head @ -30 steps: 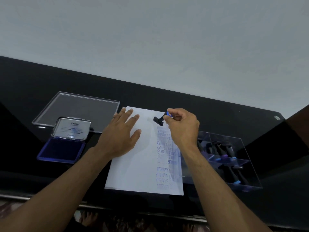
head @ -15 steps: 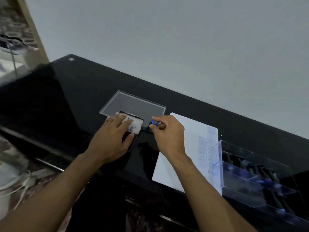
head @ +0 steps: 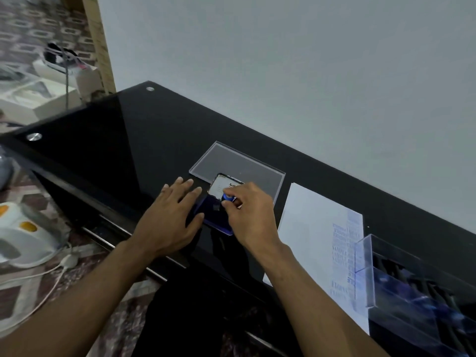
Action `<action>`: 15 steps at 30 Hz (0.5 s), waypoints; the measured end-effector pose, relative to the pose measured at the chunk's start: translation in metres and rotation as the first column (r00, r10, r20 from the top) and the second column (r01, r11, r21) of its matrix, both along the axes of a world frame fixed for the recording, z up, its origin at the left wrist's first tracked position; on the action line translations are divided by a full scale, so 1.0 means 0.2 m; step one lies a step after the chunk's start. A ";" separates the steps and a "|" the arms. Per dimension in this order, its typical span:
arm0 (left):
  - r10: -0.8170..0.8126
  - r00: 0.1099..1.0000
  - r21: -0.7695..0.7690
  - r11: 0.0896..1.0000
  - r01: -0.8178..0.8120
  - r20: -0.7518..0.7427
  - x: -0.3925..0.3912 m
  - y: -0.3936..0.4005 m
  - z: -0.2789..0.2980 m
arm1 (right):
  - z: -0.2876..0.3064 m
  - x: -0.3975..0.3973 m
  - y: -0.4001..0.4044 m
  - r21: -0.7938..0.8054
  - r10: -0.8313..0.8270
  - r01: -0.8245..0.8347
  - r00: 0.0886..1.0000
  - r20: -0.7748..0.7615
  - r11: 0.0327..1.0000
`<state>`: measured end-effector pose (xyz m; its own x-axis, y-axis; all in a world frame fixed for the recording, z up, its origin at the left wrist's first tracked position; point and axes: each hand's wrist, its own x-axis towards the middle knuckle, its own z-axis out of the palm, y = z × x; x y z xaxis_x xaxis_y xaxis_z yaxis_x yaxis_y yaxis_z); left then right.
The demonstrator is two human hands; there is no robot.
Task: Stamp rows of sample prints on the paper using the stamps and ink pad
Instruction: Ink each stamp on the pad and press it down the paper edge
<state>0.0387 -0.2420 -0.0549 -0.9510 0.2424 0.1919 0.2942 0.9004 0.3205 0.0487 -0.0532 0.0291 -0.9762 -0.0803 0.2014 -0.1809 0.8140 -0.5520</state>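
At frame centre we see the right hand (head: 251, 212) pinching a blue-topped stamp (head: 228, 197) down on the open blue ink pad (head: 215, 213). The left hand (head: 171, 217) lies flat, fingers spread, touching the pad's left edge. The paper (head: 311, 228) with faint print rows lies lower right, beside a clear stamp box (head: 386, 274).

Both forearms bare; left hand (head: 168, 219), right hand (head: 251, 214) ungloved.

Dim, soft light; the glossy black table (head: 134, 140) mirrors the wall, and frame edges blur and bend.
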 end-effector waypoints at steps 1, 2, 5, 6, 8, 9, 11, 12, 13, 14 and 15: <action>-0.002 1.000 -0.007 1.000 0.002 0.004 0.00 -0.01 -0.01 | 0.00 0.00 -0.01 0.027 0.011 -0.011 1.000 0.011 1.000; -0.004 1.000 -0.016 1.000 0.005 0.008 0.00 -0.02 -0.01 | -0.01 0.00 -0.01 0.050 0.022 -0.023 1.000 0.016 0.998; -0.008 1.000 -0.042 0.999 0.009 0.012 0.01 -0.03 -0.04 | -0.04 -0.01 -0.01 0.078 0.038 -0.039 0.999 0.018 0.996; -0.007 1.000 -0.052 0.999 0.008 0.018 0.01 -0.04 -0.05 | -0.04 -0.02 -0.01 0.084 0.041 -0.042 0.999 0.011 0.996; -0.003 0.999 -0.066 0.998 0.006 0.035 0.01 -0.04 -0.07 | -0.05 -0.03 -0.01 0.103 0.056 -0.056 0.998 0.008 0.993; 0.000 0.999 -0.066 0.998 0.003 0.036 0.01 -0.05 -0.08 | -0.05 -0.04 -0.01 0.116 0.066 -0.066 0.998 0.005 0.991; 0.007 1.000 -0.071 0.997 -0.005 0.028 0.01 -0.05 -0.09 | -0.04 -0.05 -0.01 0.136 0.082 -0.081 0.997 -0.001 0.987; 0.008 1.000 -0.075 0.997 -0.006 0.026 0.01 -0.05 -0.09 | -0.04 -0.05 -0.01 0.142 0.089 -0.087 0.996 -0.005 0.986; 0.009 1.000 -0.077 0.997 -0.007 0.023 0.01 -0.04 -0.10 | -0.04 -0.05 -0.01 0.143 0.094 -0.092 0.995 -0.012 0.986; 0.010 1.000 -0.078 0.997 -0.009 0.018 0.01 -0.04 -0.10 | -0.04 -0.05 -0.01 0.140 0.101 -0.097 0.995 -0.020 0.985; 0.012 1.000 -0.081 0.997 -0.011 0.015 0.01 -0.04 -0.10 | -0.04 -0.04 -0.01 0.136 0.104 -0.099 0.994 -0.027 0.986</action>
<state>0.0409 -0.2504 -0.0753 -0.9566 0.2454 0.1571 0.2790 0.9269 0.2512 0.0402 -0.0551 0.0209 -0.9545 -0.2071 0.2147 -0.2829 0.8568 -0.4312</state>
